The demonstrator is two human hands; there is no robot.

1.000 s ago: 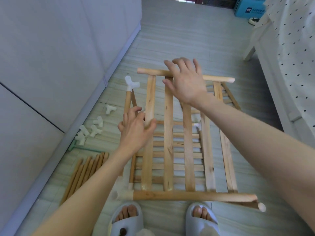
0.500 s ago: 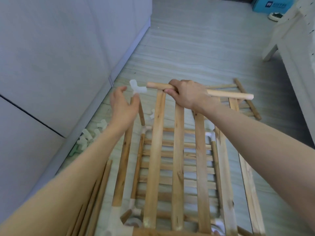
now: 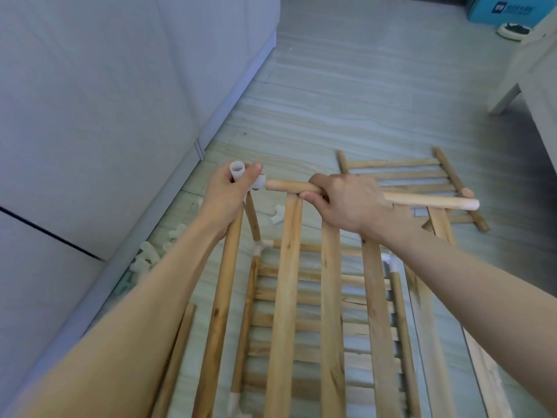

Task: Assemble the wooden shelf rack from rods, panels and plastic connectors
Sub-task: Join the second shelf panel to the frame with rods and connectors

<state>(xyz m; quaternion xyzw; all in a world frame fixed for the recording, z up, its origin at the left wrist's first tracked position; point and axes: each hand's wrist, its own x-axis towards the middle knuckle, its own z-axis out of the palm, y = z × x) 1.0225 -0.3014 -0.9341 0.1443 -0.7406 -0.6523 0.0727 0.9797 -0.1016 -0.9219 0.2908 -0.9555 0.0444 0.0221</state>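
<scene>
Rod axis: I saw the rod (image 3: 422,200) lying across mid-frame, its left end at the connector (image 3: 259,183).
Grips: left hand (image 3: 229,191) clasping connector; right hand (image 3: 343,200) wrapped round rod.

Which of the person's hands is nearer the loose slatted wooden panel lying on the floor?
Right hand: it grips the rod just before the panel. Left hand holds the white connector, farther off.

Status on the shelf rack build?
Done: lower slatted wooden tier sits in white connectors. In hand: left hand grips the white plastic corner connector, right hand holds the top panel's round wooden end rod at its socket. Left: loose white connectors, spare rods, another slatted panel on the floor.
</scene>
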